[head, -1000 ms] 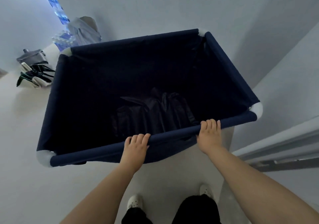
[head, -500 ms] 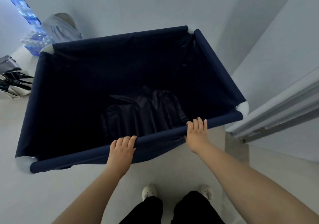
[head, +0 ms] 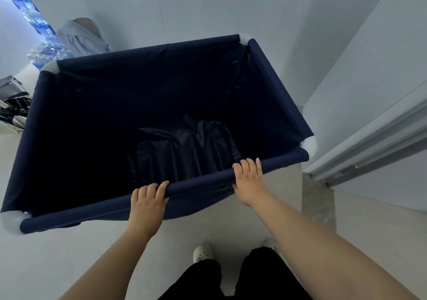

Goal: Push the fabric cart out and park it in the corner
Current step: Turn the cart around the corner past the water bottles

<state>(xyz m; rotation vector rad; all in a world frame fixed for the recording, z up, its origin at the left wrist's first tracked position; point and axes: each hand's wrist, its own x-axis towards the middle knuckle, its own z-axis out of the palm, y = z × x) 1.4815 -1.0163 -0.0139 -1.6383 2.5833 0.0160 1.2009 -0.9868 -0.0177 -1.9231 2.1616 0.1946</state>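
A large navy fabric cart (head: 147,52) with white corner joints fills the middle of the view, standing on a pale floor. Dark crumpled fabric (head: 184,147) lies at its bottom. My left hand (head: 147,198) grips the near rim bar, fingers curled over it. My right hand (head: 249,179) grips the same bar further right, close to the near right corner joint (head: 308,146). The cart's wheels are hidden below it.
A white wall runs behind the cart. A door frame with a metal track (head: 369,142) stands close on the right. Packs of water bottles (head: 44,52), a grey covered object (head: 80,36) and bags (head: 13,105) sit at the far left.
The cart has rolled forward with both hands holding the rim bar. The door frame on the right has slid nearer and lower in view; the bags at left have shifted toward the edge.
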